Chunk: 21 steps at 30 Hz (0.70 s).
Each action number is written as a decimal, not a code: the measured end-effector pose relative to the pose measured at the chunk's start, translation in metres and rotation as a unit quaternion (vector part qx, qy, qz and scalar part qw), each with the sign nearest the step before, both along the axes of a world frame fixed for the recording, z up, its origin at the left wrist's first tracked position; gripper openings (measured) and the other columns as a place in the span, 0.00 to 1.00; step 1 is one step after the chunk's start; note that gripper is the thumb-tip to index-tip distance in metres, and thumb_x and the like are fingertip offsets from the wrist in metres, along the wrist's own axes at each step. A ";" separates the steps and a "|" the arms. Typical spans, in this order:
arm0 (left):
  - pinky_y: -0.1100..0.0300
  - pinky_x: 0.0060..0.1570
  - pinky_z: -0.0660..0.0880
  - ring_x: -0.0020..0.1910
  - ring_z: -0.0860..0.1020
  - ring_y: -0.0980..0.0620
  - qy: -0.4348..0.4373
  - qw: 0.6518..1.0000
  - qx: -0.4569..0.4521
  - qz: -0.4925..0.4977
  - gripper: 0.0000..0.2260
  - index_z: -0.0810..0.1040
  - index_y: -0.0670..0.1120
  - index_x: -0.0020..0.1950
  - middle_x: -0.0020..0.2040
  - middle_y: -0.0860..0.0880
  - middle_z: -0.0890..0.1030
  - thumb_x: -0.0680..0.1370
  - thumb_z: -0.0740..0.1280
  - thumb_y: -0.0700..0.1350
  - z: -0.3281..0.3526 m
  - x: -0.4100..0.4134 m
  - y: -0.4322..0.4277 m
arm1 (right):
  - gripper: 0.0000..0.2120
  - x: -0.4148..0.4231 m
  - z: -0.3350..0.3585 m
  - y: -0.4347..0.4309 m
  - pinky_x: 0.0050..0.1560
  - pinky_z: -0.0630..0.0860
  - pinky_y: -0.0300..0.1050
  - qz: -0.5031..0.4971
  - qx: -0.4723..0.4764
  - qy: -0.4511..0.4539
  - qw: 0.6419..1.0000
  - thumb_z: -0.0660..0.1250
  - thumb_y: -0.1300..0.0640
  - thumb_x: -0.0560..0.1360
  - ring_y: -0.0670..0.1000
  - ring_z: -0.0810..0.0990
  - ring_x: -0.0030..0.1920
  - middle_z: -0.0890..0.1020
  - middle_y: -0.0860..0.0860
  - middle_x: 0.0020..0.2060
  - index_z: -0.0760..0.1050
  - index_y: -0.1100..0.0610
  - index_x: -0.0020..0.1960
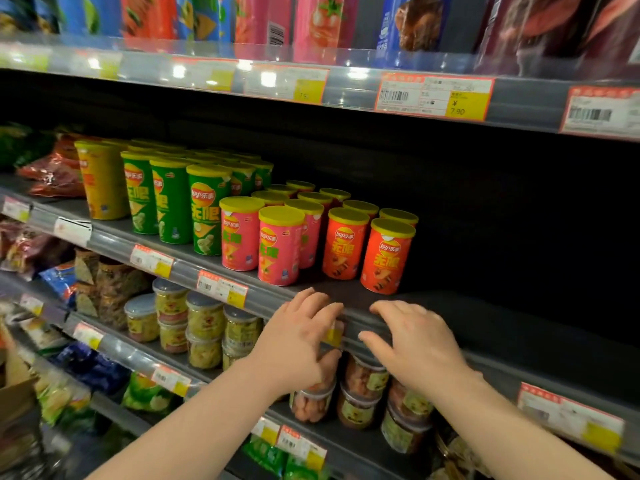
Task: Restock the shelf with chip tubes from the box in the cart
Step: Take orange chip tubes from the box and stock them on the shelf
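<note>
Chip tubes with yellow lids stand on the middle shelf [519, 323]: a tall yellow one [102, 181], tall green ones [207, 211], short pink ones [278, 251] and short orange ones [388, 258]. Both my hands are at the shelf's grey front rail [356, 322], just below the pink and orange tubes. My left hand [298, 341] pinches a price label [334, 336] on the rail between fingers and thumb. My right hand [412, 341] rests on the rail, fingers on its top edge and thumb on its front. Neither hand holds a tube.
The shelf is bare and dark to the right of the orange tubes. Stacked clear snack tubs [204, 334] fill the shelf below, snack bags [52, 174] lie at the left, and boxed snacks [311, 22] stand above. A cardboard flap [14, 386] shows at the left edge.
</note>
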<state>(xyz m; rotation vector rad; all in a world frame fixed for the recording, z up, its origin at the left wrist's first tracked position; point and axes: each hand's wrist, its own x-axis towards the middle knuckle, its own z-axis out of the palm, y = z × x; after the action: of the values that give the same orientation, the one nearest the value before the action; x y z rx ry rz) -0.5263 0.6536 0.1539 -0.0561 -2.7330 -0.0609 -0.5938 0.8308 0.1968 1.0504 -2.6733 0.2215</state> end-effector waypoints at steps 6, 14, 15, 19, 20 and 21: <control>0.51 0.53 0.77 0.59 0.77 0.44 -0.047 0.998 0.022 0.025 0.24 0.76 0.47 0.61 0.59 0.47 0.77 0.70 0.61 0.57 -0.017 0.061 -0.021 | 0.17 0.056 -0.028 -0.031 0.42 0.79 0.48 0.083 -0.013 0.060 0.995 0.61 0.45 0.65 0.52 0.82 0.46 0.82 0.47 0.45 0.81 0.50 0.48; 0.53 0.61 0.69 0.63 0.70 0.47 -0.156 0.977 0.047 0.135 0.24 0.68 0.47 0.68 0.64 0.50 0.71 0.76 0.61 0.58 -0.061 0.185 -0.078 | 0.17 0.146 -0.077 -0.110 0.37 0.78 0.47 0.160 0.074 -0.002 0.984 0.61 0.42 0.62 0.51 0.82 0.39 0.81 0.45 0.38 0.80 0.48 0.44; 0.53 0.59 0.70 0.63 0.70 0.47 -0.173 0.972 0.053 0.151 0.23 0.68 0.48 0.67 0.62 0.50 0.72 0.76 0.61 0.58 -0.067 0.204 -0.084 | 0.16 0.160 -0.083 -0.121 0.41 0.78 0.48 0.168 0.090 -0.018 0.981 0.62 0.43 0.64 0.53 0.82 0.43 0.81 0.46 0.41 0.80 0.49 0.46; 0.52 0.58 0.69 0.62 0.70 0.47 -0.228 0.948 0.055 0.215 0.23 0.67 0.50 0.68 0.61 0.50 0.71 0.76 0.60 0.59 -0.087 0.272 -0.108 | 0.18 0.209 -0.104 -0.159 0.60 0.65 0.50 0.214 0.175 -0.065 0.959 0.59 0.45 0.75 0.56 0.71 0.63 0.75 0.50 0.59 0.70 0.50 0.62; 0.52 0.58 0.69 0.62 0.70 0.47 -0.237 0.942 0.061 0.231 0.23 0.67 0.50 0.68 0.61 0.50 0.71 0.76 0.60 0.59 -0.093 0.291 -0.114 | 0.18 0.224 -0.109 -0.168 0.59 0.65 0.50 0.223 0.191 -0.069 0.953 0.59 0.45 0.76 0.56 0.70 0.63 0.74 0.51 0.60 0.69 0.51 0.62; 0.52 0.58 0.69 0.62 0.70 0.47 -0.243 0.936 0.069 0.247 0.22 0.68 0.49 0.66 0.60 0.49 0.71 0.76 0.60 0.59 -0.097 0.310 -0.119 | 0.18 0.238 -0.113 -0.177 0.59 0.65 0.51 0.233 0.203 -0.071 0.948 0.59 0.45 0.76 0.56 0.71 0.63 0.74 0.51 0.60 0.69 0.52 0.62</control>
<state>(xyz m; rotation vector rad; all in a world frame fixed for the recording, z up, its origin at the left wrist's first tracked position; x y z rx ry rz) -0.2162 0.5345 0.0571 0.7806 -3.1255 -0.1393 -0.3558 0.6533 0.0842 1.8571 -2.6086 -0.1887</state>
